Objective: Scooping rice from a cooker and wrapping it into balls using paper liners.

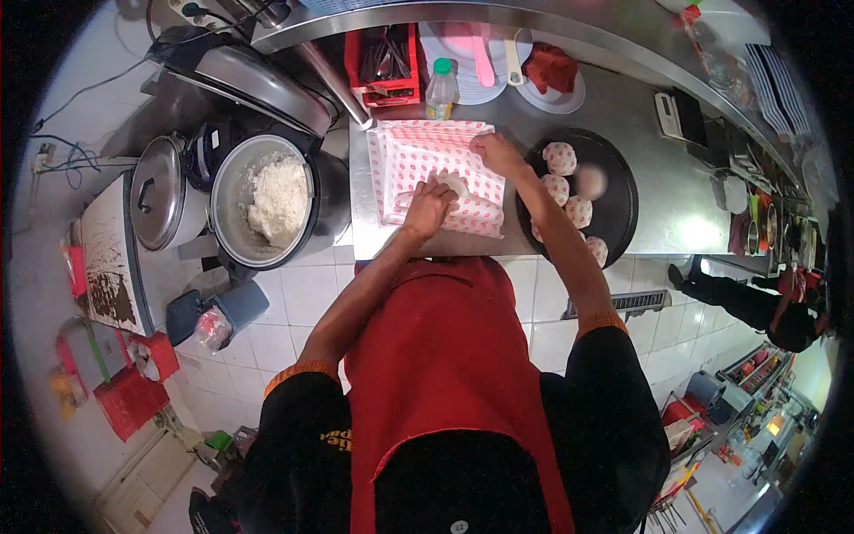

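Observation:
Patterned wrapping paper (413, 170) lies in a stack on the steel counter, its near edge folded up. My left hand (432, 203) rests on that fold, fingers bent against a pale round portion (456, 187), probably rice. At the far right part of the stack, my right hand (494, 152) has its fingertips together on the paper's edge; whether they pinch it is hard to see. Several wrapped bundles (559, 159) in the same paper sit on a round black tray (617, 220) to the right, beneath and beside my right forearm. A blurred pale round shape (590, 181) shows over the tray.
An open rice cooker (263, 257) holding white rice (277, 200) stands left. Behind the paper are a green-capped bottle (440, 90), a red cutlery basket (393, 97), stacked plates (480, 95) and a plate with a red cloth-like item (552, 70). A person (740, 300) is far right.

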`<state>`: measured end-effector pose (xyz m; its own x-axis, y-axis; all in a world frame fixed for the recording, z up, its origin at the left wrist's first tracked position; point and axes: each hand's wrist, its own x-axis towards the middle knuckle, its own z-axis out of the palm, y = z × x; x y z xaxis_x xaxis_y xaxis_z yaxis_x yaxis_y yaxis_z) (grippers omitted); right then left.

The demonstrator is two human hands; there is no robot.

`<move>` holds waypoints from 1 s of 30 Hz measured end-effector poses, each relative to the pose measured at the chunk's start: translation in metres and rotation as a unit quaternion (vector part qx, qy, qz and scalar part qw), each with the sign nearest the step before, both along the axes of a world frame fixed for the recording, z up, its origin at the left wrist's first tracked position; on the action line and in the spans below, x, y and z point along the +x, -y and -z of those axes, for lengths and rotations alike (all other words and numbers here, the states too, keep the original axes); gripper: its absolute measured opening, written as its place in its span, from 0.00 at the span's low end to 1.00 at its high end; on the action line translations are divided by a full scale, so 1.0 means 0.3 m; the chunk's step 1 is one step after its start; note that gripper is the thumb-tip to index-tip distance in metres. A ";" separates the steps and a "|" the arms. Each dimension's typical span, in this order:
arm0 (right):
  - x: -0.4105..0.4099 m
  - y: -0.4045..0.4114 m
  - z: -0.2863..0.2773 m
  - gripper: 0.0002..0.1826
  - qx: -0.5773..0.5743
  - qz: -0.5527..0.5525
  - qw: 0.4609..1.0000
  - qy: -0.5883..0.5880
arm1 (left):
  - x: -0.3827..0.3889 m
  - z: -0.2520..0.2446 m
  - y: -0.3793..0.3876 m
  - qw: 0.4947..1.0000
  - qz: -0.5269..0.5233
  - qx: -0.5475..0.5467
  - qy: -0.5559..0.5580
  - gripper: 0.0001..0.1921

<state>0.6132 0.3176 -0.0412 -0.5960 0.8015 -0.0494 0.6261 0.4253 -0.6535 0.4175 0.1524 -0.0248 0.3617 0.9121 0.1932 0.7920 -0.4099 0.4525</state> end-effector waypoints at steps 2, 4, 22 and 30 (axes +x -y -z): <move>-0.001 0.036 -0.027 0.08 0.022 0.000 1.000 0.001 | -0.003 -0.002 0.000 1.000 -0.004 0.022 -0.003 0.08; 0.005 0.063 -0.049 0.08 0.028 -0.033 0.997 -0.064 | -0.008 0.008 -0.002 1.000 -0.002 0.003 0.005 0.10; 0.053 0.450 -0.048 0.04 0.257 -0.014 0.963 -0.085 | -0.055 0.034 -0.067 0.999 0.034 0.020 0.008 0.18; 0.098 0.404 -0.043 0.08 0.115 0.125 0.966 -0.196 | -0.060 0.023 0.034 0.994 0.065 0.082 -0.006 0.17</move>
<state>0.6426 0.1963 -0.0284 -0.3194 0.8854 0.3376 0.4513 0.4554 -0.7674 0.3994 0.1422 -0.0317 0.4781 0.8139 0.3301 0.7321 -0.5769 0.3622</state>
